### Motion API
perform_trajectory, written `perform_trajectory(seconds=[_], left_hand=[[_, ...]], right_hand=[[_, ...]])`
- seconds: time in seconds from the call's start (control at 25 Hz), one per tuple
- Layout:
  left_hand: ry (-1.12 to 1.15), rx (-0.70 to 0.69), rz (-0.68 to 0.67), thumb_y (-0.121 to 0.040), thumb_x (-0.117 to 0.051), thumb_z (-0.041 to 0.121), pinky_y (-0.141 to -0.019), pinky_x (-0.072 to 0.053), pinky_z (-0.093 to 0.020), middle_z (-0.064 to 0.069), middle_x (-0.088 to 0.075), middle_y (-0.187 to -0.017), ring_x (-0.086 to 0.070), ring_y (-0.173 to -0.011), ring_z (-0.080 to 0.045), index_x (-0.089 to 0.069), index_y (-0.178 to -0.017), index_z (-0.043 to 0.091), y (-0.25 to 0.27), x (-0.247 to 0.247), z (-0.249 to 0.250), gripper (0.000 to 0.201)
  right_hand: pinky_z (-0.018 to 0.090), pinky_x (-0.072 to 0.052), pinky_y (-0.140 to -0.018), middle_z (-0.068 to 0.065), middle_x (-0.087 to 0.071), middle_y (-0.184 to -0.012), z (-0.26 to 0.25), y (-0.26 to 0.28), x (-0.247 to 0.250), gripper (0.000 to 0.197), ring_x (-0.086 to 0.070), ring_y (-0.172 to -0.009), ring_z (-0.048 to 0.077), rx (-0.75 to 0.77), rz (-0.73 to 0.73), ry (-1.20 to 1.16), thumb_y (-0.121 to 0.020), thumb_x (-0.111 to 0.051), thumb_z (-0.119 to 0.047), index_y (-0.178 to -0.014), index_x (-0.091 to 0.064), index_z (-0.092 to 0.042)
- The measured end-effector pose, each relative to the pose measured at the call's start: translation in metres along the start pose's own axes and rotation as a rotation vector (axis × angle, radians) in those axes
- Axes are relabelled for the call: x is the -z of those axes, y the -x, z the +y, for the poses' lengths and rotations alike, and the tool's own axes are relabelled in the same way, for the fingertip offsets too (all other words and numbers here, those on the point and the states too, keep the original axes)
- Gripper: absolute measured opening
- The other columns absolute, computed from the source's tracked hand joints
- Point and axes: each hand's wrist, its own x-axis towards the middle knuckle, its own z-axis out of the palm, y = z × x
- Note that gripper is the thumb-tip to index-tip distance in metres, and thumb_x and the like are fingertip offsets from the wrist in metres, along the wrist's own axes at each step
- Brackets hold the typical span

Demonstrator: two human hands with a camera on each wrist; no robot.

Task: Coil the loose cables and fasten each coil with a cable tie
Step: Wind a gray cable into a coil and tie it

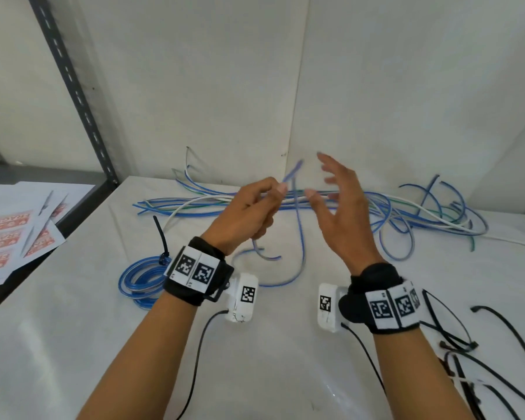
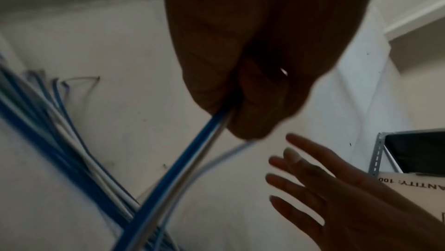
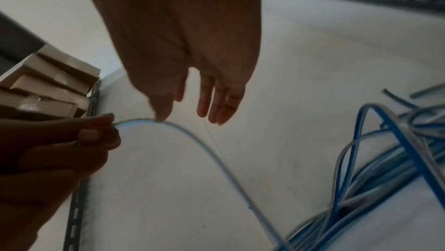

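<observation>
Loose blue cable [image 1: 300, 237] hangs looped; coiled blue cable [image 1: 140, 277] lies tied.

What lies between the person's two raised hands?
In the head view, only the thin blue cable pinched by the left hand; the open right hand holds nothing.

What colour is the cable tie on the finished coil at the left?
Black. The cable tie stands up from the blue coil, clearest in the head view.

The loose cables [image 1: 331, 204] at the far side look like smooth plastic, blue and white. The coiled blue cable [image 1: 140, 278] looks shiny. The cable ties [image 1: 497, 325] are black plastic. The table [image 1: 73, 344] has a white matt cloth. The shelf post [image 1: 70, 80] is grey metal. The sheets [image 1: 15, 234] are paper.
</observation>
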Motion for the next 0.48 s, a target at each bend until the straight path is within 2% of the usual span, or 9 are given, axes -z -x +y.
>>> perform_trajectory(seconds=[0.04, 0.08, 0.16, 0.2, 0.24, 0.28, 0.32, 0.4, 0.48], left_hand=[[-0.060, 0.034, -0.093, -0.108, -0.045, 0.030, -0.044, -0.012, -0.023, 0.004, -0.023, -0.062, -0.016, -0.048, -0.010, -0.048, -0.072, 0.024, 0.003, 0.001, 0.001, 0.037], [-0.083, 0.054, -0.148, -0.108, -0.045, 0.030, -0.045, -0.012, -0.024, 0.003, -0.022, -0.062, -0.016, -0.048, -0.010, -0.050, -0.074, 0.023, 0.004, 0.000, 0.003, 0.036], [-0.082, 0.060, -0.149, -0.107, -0.046, 0.028, -0.044, -0.015, -0.022, 0.002, -0.020, -0.062, -0.016, -0.047, -0.009, -0.045, -0.074, 0.018, 0.007, -0.001, 0.005, 0.035], [-0.092, 0.044, -0.120, -0.107, -0.048, 0.027, -0.043, -0.018, -0.021, 0.003, -0.021, -0.061, -0.017, -0.046, -0.009, -0.042, -0.072, 0.016, 0.006, 0.001, 0.005, 0.037], [-0.098, 0.027, -0.090, -0.106, -0.049, 0.027, -0.044, -0.023, -0.020, 0.004, -0.023, -0.059, -0.020, -0.046, -0.009, -0.041, -0.069, 0.015, 0.005, 0.005, 0.005, 0.039], [-0.100, 0.015, -0.065, -0.105, -0.049, 0.028, -0.046, -0.029, -0.020, 0.004, -0.025, -0.058, -0.023, -0.046, -0.010, -0.041, -0.068, 0.014, 0.004, 0.009, 0.003, 0.040], [-0.102, 0.010, -0.046, -0.105, -0.048, 0.030, -0.049, -0.035, -0.022, 0.002, -0.028, -0.058, -0.027, -0.047, -0.011, -0.042, -0.069, 0.014, 0.003, 0.012, 0.001, 0.041], [-0.126, 0.039, -0.054, -0.107, -0.043, 0.033, -0.060, -0.043, -0.028, 0.000, -0.031, -0.063, -0.033, -0.052, -0.012, -0.042, -0.070, 0.014, -0.002, 0.014, -0.001, 0.042], [-0.098, 0.101, -0.099, -0.109, -0.039, 0.038, -0.060, -0.041, -0.029, 0.004, -0.028, -0.062, -0.030, -0.052, -0.012, -0.036, -0.068, 0.019, -0.007, 0.010, 0.000, 0.045]], right_hand=[[0.029, -0.041, -0.110, -0.002, -0.056, -0.141, 0.002, 0.001, -0.004, 0.041, -0.051, -0.131, 0.013, 0.045, -0.112, -0.028, -0.100, -0.062, -0.023, -0.141, -0.055, -0.022], [0.032, -0.032, -0.117, -0.003, -0.052, -0.147, 0.003, 0.002, -0.007, 0.039, -0.044, -0.140, 0.014, 0.064, -0.186, -0.002, -0.100, -0.060, -0.024, -0.139, -0.057, -0.023], [0.044, -0.022, -0.121, -0.007, -0.063, -0.132, 0.003, 0.001, -0.011, 0.021, -0.050, -0.134, 0.013, 0.067, -0.187, 0.058, -0.099, -0.057, -0.025, -0.118, -0.067, -0.022], [0.048, -0.027, -0.118, -0.008, -0.068, -0.116, 0.005, -0.001, -0.008, 0.016, -0.059, -0.121, 0.013, 0.058, -0.131, 0.060, -0.099, -0.057, -0.024, -0.108, -0.069, -0.020], [0.047, -0.039, -0.110, -0.007, -0.070, -0.103, 0.007, -0.003, -0.002, 0.015, -0.065, -0.104, 0.014, 0.047, -0.056, 0.024, -0.099, -0.057, -0.022, -0.102, -0.070, -0.017], [0.043, -0.049, -0.096, -0.005, -0.069, -0.094, 0.008, -0.007, 0.006, 0.015, -0.066, -0.090, 0.015, 0.030, 0.024, -0.022, -0.099, -0.057, -0.022, -0.099, -0.070, -0.014], [0.036, -0.053, -0.083, -0.003, -0.069, -0.089, 0.012, -0.011, 0.016, 0.016, -0.065, -0.082, 0.016, 0.015, 0.093, -0.038, -0.100, -0.058, -0.022, -0.097, -0.071, -0.012], [0.022, -0.046, -0.073, 0.001, -0.067, -0.085, 0.016, -0.018, 0.036, 0.016, -0.062, -0.078, 0.015, -0.012, 0.126, 0.016, -0.101, -0.061, -0.025, -0.096, -0.072, -0.014], [0.015, -0.038, -0.067, -0.005, -0.063, -0.077, 0.014, -0.016, 0.045, 0.014, -0.056, -0.070, 0.006, -0.049, 0.032, 0.037, -0.101, -0.062, -0.028, -0.096, -0.073, -0.020]])
